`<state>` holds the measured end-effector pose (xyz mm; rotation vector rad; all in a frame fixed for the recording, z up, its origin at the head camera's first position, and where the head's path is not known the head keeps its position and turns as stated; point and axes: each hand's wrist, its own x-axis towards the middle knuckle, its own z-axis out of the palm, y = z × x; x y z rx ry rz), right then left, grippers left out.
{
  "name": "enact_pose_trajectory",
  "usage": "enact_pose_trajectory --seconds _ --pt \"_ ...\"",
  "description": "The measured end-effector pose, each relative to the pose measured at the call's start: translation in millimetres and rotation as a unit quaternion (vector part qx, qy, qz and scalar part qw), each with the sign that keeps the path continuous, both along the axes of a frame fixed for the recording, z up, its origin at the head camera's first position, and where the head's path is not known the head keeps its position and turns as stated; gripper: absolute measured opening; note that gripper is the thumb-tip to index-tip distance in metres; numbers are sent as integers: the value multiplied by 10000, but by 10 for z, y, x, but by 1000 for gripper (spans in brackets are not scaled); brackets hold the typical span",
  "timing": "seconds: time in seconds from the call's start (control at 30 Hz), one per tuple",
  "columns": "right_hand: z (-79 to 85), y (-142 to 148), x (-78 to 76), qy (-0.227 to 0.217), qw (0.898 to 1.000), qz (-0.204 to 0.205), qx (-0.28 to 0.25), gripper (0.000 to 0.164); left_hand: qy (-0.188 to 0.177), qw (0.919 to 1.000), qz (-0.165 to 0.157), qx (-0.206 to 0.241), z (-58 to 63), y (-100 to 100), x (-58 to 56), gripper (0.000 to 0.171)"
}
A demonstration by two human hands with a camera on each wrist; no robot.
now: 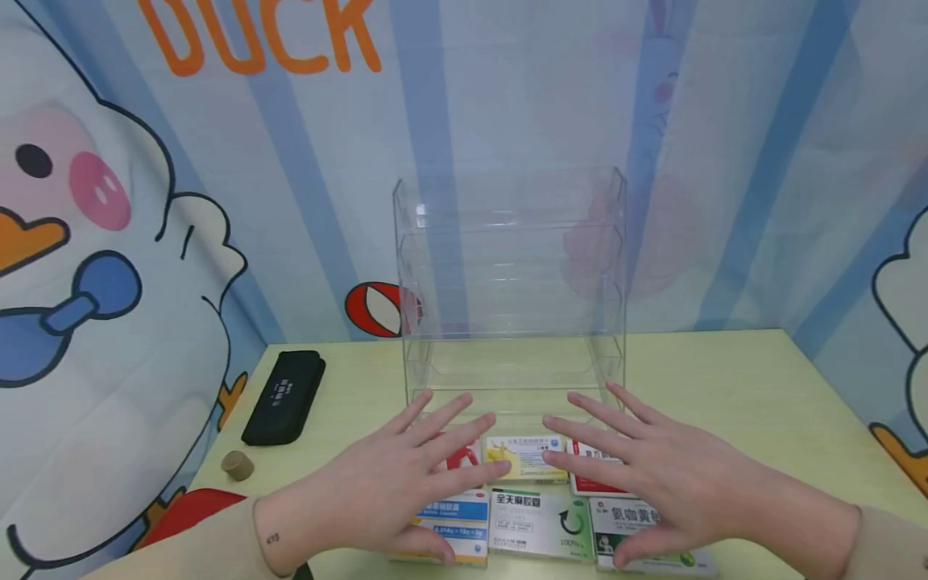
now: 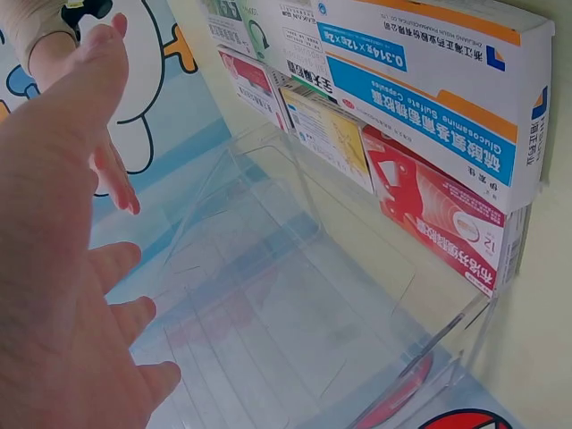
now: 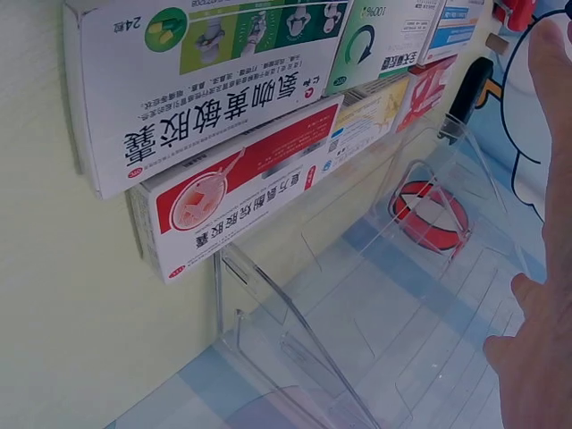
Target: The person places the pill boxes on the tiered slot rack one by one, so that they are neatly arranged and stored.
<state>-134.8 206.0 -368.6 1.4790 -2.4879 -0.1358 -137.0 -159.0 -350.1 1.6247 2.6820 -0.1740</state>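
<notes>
At six o'clock on the table point(image 1: 710, 403), six medicine boxes point(image 1: 532, 528) lie in two rows near the left hand point(image 1: 395, 479) and right hand point(image 1: 670, 475), both spread and empty, while the clear rack point(image 1: 511, 282) at twelve holds none, so nothing looks done and all six seem left.

The rack point(image 1: 511, 282) looks glossy plastic, the boxes point(image 1: 538, 528) smooth card.

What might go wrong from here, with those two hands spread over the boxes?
Two risks, perhaps. The medicine boxes lie close together in two rows, so lifting one might nudge its neighbours. The clear rack stands just behind them and is see-through, so the left hand or right hand might bump it.
</notes>
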Motion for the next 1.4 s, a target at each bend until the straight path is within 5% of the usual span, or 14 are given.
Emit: enact_pose_trajectory --seconds 0.73,0.9,1.03,1.17,1.3,1.4 --pt "-26 -16 9 -9 9998 -35 -200 104 231 9997 -30 117 33 15 32 87" --pt "-36 -18 1 -123 9992 -143 -362 103 525 9977 -8 425 97 93 -46 90" --pt "-69 -4 -6 -677 9945 -515 -613 101 622 9943 241 829 146 136 -174 92" --pt "-163 117 31 -1269 9813 -1274 -680 98 763 9828 516 1601 145 104 -360 95" --pt "-322 299 104 -1490 9691 -1825 -726 95 802 9603 1079 2444 74 -16 -504 100" --pt "-450 414 169 -2005 9480 -2337 -806 92 688 9427 1698 2787 -31 -135 -548 103"
